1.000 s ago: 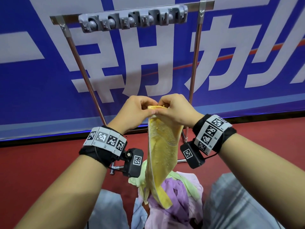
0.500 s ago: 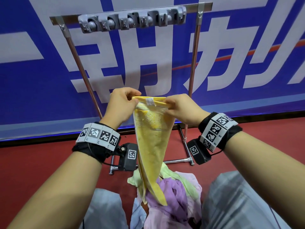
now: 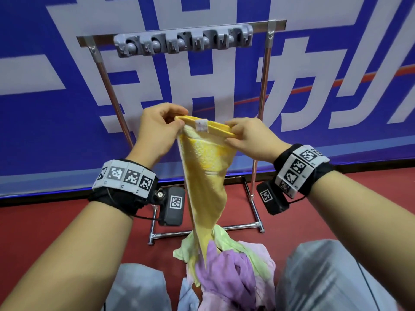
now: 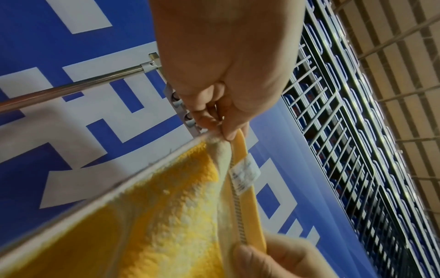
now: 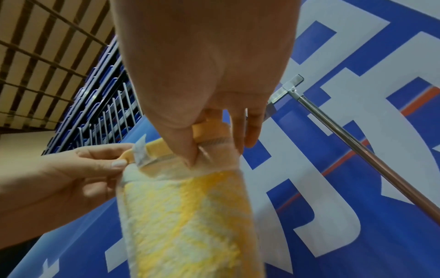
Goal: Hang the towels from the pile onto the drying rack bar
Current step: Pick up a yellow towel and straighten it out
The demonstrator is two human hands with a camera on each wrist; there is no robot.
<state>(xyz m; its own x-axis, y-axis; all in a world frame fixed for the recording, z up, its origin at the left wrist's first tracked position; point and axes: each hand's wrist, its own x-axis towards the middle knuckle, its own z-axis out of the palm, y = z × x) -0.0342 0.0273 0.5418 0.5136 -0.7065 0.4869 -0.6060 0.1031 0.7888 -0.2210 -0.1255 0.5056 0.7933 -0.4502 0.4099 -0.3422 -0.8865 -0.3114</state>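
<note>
I hold the yellow towel (image 3: 206,176) up in front of me, between my knees and the drying rack bar (image 3: 278,24) on the far side. My left hand (image 3: 157,129) pinches one end of its top hem, thumb and fingers (image 4: 232,129) clamped on the cloth; my right hand (image 3: 249,138) pinches the hem further right, fingers closed on it too. The towel is soft, light terry and hangs limp, narrowing to a point that touches the pile (image 3: 226,270) on the floor. I judge the stiffer woven hem, near the label (image 3: 201,125), the best hold, hands spread towards the corners so the cloth opens flat for draping. Nothing hangs on the bar yet.
</note>
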